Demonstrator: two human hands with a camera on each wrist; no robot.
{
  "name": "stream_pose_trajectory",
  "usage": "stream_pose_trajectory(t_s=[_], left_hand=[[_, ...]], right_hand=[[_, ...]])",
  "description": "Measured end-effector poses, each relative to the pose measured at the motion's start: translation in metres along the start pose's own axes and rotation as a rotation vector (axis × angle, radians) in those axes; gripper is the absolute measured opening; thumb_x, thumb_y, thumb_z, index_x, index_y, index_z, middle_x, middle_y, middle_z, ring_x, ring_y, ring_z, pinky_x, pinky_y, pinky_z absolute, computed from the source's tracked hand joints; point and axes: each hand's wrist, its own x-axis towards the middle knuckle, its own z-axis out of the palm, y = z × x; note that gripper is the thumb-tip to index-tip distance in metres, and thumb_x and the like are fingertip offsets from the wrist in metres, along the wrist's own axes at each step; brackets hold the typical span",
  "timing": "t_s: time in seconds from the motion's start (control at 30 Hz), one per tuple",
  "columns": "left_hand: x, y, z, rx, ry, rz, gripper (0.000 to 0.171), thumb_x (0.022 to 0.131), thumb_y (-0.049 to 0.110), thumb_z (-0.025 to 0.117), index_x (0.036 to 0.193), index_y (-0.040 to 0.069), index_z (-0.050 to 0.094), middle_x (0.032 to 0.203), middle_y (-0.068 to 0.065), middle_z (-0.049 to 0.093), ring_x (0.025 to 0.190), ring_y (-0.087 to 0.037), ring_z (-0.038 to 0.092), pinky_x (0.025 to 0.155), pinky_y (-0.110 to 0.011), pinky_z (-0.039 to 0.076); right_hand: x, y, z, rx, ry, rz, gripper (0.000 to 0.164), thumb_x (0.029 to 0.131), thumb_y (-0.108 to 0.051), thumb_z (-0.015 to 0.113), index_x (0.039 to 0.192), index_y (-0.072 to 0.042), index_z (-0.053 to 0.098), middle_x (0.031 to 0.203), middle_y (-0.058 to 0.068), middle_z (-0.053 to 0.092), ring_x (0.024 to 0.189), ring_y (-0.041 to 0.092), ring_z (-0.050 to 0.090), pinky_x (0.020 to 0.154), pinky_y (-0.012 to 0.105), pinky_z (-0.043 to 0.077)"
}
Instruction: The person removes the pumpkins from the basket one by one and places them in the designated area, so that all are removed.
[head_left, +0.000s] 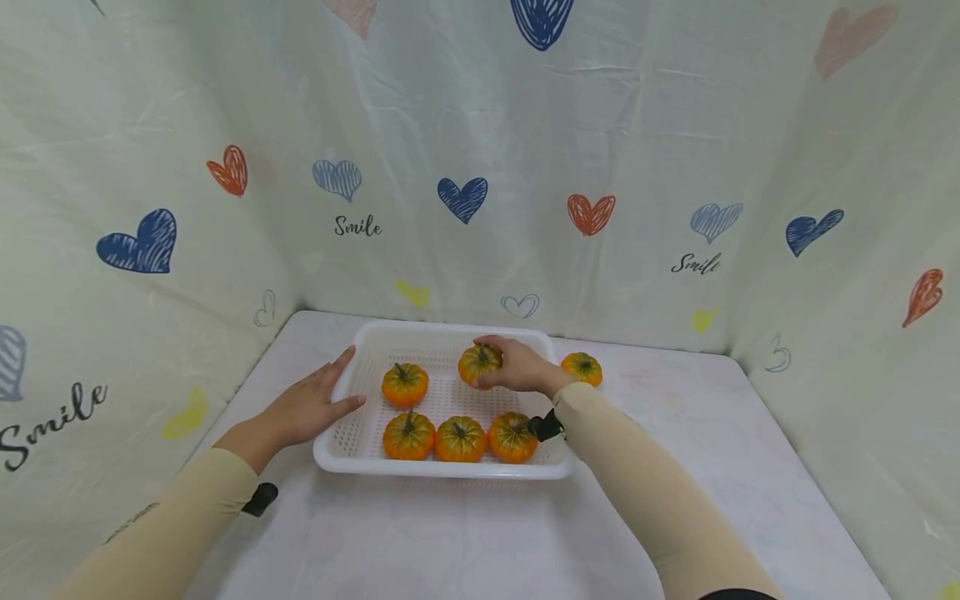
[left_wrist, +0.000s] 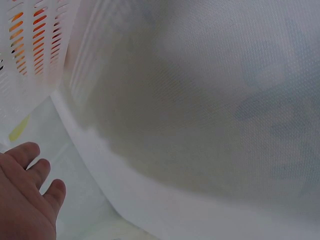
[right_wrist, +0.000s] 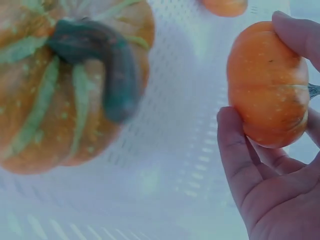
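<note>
My right hand (head_left: 517, 364) grips a small orange pumpkin (head_left: 477, 364) over the back part of a white plastic basket (head_left: 442, 468). In the right wrist view the thumb and fingers lie round the sides of this pumpkin (right_wrist: 267, 85); whether it touches the basket floor I cannot tell. My left hand (head_left: 303, 406) is at the basket's left rim, its fingers spread and straight. A front row holds a left pumpkin (head_left: 408, 436), a middle one (head_left: 461, 440) and a right one (head_left: 512, 438), close to my right wrist. Behind the row sits another pumpkin (head_left: 405, 385).
One more pumpkin (head_left: 582, 367) lies on the white table (head_left: 465, 542), right of the basket and partly behind my right wrist. A heart-printed curtain (head_left: 645, 142) encloses the table at the back and both sides.
</note>
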Motion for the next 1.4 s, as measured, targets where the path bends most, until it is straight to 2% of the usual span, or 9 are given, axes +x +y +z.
stream_pose_trajectory(t_s=[0.23,0.53,0.8,1.0,1.23,1.4], left_hand=[[0.000,-0.001,0.000,-0.001,-0.005,-0.005,0.089,0.098,0.051,0.054,0.161,0.011,0.006,0.157,-0.030,0.024,0.138,-0.053,0.031,0.104,-0.069,0.032],[-0.001,0.000,0.000,0.017,-0.007,-0.013,0.089,0.098,0.052,0.053,0.160,0.009,0.007,0.156,-0.031,0.025,0.138,-0.054,0.030,0.105,-0.070,0.030],[-0.001,0.002,-0.001,0.013,-0.007,-0.017,0.088,0.098,0.051,0.053,0.160,0.009,0.008,0.156,-0.031,0.024,0.138,-0.054,0.029,0.105,-0.070,0.030],[0.000,0.002,-0.001,0.007,-0.006,-0.022,0.088,0.098,0.050,0.054,0.160,0.009,0.008,0.157,-0.031,0.024,0.138,-0.054,0.029,0.105,-0.070,0.030],[-0.001,0.002,-0.002,0.010,-0.005,-0.020,0.088,0.098,0.051,0.053,0.160,0.009,0.008,0.157,-0.030,0.024,0.139,-0.054,0.028,0.106,-0.070,0.029],[-0.001,0.002,-0.001,0.009,-0.004,-0.025,0.088,0.098,0.051,0.054,0.161,0.010,0.007,0.157,-0.030,0.024,0.139,-0.053,0.028,0.106,-0.070,0.029]], right_hand=[[-0.002,-0.003,-0.007,0.053,0.043,-0.030,0.081,0.083,-0.031,0.082,0.152,-0.019,0.042,0.140,0.007,0.053,0.112,0.022,0.057,0.098,0.042,0.050],[-0.007,-0.003,-0.016,0.139,0.058,-0.044,0.080,0.083,-0.034,0.082,0.151,-0.028,0.041,0.135,0.005,0.053,0.112,0.021,0.057,0.097,0.040,0.051],[-0.012,-0.002,-0.026,0.181,0.078,-0.083,0.078,0.084,-0.032,0.081,0.151,-0.027,0.041,0.133,0.005,0.053,0.113,0.022,0.056,0.097,0.039,0.051],[-0.020,0.001,-0.036,0.224,0.094,-0.051,0.078,0.083,-0.038,0.081,0.150,-0.034,0.041,0.129,0.002,0.055,0.112,0.023,0.056,0.095,0.040,0.051],[-0.025,0.006,-0.048,0.222,0.140,-0.127,0.078,0.088,-0.028,0.078,0.154,-0.025,0.037,0.130,0.008,0.054,0.110,0.026,0.057,0.093,0.038,0.053],[-0.032,0.010,-0.059,0.254,0.164,-0.132,0.077,0.088,-0.029,0.079,0.153,-0.023,0.039,0.133,0.008,0.051,0.110,0.027,0.056,0.093,0.038,0.053]])
